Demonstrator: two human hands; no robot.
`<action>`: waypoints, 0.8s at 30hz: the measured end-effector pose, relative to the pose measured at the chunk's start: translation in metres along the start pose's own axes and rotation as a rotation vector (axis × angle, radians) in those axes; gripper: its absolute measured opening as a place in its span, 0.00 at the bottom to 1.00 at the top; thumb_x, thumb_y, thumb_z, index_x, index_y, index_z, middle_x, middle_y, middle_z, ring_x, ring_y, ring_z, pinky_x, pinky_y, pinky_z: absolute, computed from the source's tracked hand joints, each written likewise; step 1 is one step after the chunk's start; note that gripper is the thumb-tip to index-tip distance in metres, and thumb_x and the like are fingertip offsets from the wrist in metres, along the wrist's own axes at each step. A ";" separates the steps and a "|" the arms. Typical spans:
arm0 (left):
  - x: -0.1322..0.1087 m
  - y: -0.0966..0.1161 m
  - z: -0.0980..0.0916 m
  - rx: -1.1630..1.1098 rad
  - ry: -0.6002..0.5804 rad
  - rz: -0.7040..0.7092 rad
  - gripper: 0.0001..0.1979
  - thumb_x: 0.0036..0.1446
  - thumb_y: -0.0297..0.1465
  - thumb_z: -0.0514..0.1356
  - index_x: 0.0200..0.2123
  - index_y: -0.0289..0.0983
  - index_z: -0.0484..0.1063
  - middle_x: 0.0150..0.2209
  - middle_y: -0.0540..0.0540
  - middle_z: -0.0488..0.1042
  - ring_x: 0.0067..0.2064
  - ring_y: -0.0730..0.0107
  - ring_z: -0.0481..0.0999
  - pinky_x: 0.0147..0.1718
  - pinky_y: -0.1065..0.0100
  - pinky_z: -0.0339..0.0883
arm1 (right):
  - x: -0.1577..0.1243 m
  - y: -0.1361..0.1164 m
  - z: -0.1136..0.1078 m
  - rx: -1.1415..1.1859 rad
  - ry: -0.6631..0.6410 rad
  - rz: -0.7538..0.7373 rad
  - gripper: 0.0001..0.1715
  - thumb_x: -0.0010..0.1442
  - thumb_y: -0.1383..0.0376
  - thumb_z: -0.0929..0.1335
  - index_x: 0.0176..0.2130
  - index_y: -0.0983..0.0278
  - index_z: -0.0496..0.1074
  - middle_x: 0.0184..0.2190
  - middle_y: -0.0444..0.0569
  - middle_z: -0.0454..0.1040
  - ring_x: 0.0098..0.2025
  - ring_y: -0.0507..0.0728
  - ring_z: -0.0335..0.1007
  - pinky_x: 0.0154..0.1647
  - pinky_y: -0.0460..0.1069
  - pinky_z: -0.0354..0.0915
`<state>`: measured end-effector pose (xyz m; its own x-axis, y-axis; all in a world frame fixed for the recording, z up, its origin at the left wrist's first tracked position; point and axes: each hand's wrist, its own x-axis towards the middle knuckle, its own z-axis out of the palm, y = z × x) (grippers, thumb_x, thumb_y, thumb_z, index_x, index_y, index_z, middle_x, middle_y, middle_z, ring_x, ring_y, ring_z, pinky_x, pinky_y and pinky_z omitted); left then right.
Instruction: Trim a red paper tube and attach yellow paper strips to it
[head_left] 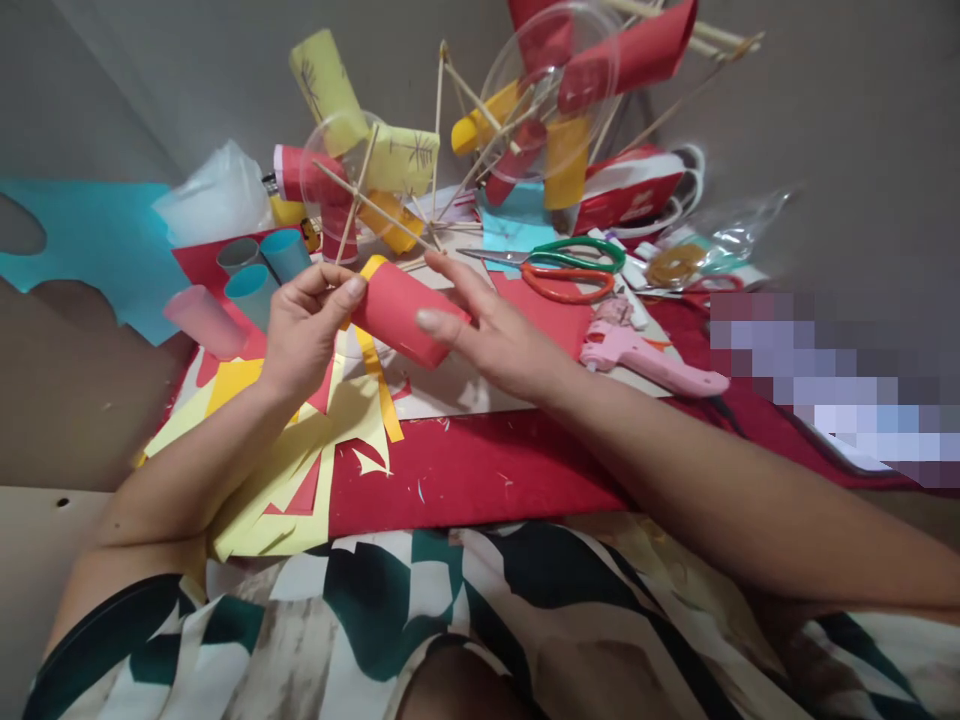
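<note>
A red paper tube [405, 312] with a yellow band at its left end is held between my hands, above the work board. My left hand [311, 315] pinches the yellow-banded end between thumb and fingertips. At the other end, my right hand [495, 330] rests its thumb on the near side, with the fingers along the far side. Just behind stands a small wheel of sticks [358, 190] with yellow, red and orange paper tubes around a clear plastic disc. Cut yellow paper [300, 470] and a narrow orange strip [381, 385] lie under and near my left hand.
Scissors [574, 268] with green and orange handles and a pink glue gun [652, 360] lie to the right. A larger stick wheel [551, 90] stands behind. Blue and pink paper tubes [251, 290] stand at left, near a blue sheet [97, 250] and plastic bag [214, 195].
</note>
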<state>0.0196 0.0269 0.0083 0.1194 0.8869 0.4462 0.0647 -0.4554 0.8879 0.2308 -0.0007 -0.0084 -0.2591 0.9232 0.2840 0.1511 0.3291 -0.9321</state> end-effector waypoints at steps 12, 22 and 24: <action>-0.015 -0.006 0.009 -0.038 -0.031 -0.043 0.14 0.62 0.46 0.60 0.37 0.43 0.77 0.33 0.51 0.75 0.38 0.71 0.74 0.41 0.73 0.68 | -0.003 0.000 0.015 -0.048 0.115 0.000 0.42 0.50 0.52 0.72 0.60 0.67 0.67 0.58 0.57 0.72 0.54 0.65 0.71 0.57 0.62 0.66; -0.019 0.019 0.003 0.053 -0.094 -0.047 0.14 0.63 0.43 0.61 0.36 0.41 0.80 0.31 0.49 0.77 0.34 0.71 0.74 0.37 0.70 0.69 | 0.002 0.002 0.002 -0.074 0.108 -0.038 0.36 0.51 0.51 0.72 0.55 0.64 0.71 0.55 0.54 0.75 0.55 0.65 0.71 0.57 0.62 0.66; -0.019 0.022 0.003 0.051 -0.105 -0.050 0.13 0.62 0.43 0.61 0.36 0.41 0.80 0.31 0.49 0.78 0.35 0.69 0.76 0.38 0.68 0.70 | 0.001 0.001 0.002 -0.078 0.102 -0.036 0.35 0.51 0.51 0.72 0.55 0.63 0.71 0.55 0.53 0.75 0.55 0.65 0.71 0.57 0.63 0.66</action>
<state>0.0217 -0.0003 0.0191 0.2180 0.8969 0.3847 0.1233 -0.4164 0.9008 0.2283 0.0002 -0.0099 -0.1682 0.9244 0.3424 0.2184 0.3737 -0.9015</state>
